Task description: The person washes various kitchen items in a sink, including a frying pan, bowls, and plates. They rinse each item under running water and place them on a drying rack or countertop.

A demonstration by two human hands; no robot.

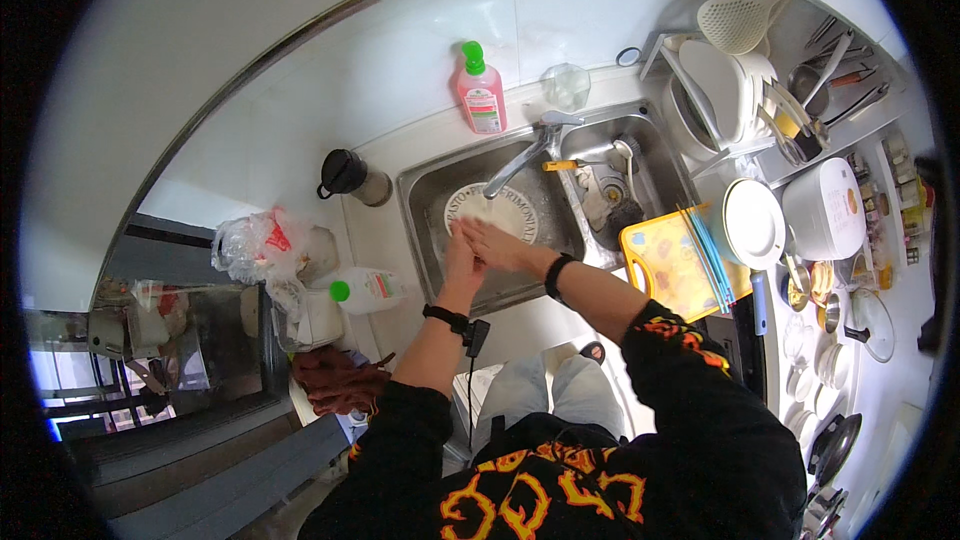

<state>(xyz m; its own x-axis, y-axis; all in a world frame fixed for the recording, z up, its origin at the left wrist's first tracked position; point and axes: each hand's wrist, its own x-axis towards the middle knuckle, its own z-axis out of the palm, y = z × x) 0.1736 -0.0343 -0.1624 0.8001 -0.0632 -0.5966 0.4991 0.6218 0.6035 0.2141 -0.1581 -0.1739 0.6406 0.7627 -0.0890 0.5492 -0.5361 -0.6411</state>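
Observation:
My left hand [463,262] and my right hand [495,244] are pressed together over the left basin of a stainless steel sink [420,240], just below the spout of the chrome faucet [514,165]. Water seems to run from the spout onto them. A white plate with dark lettering [465,202] lies in the basin beneath my hands and is partly hidden by them. No object shows between my palms. The right basin holds a white-handled brush [627,161], a pale cloth [594,199] and a dark scrubber [622,219]. A yellow-handled tool [562,165] rests across the divider.
A pink soap bottle with green pump [482,101] stands behind the sink. On the left are a dark-lidded jar [356,178], a white bottle [371,290] and plastic bags [262,244]. At right lie a yellow cutting board [660,255] with blue chopsticks, a white-rimmed pan [752,221] and a dish rack [731,157].

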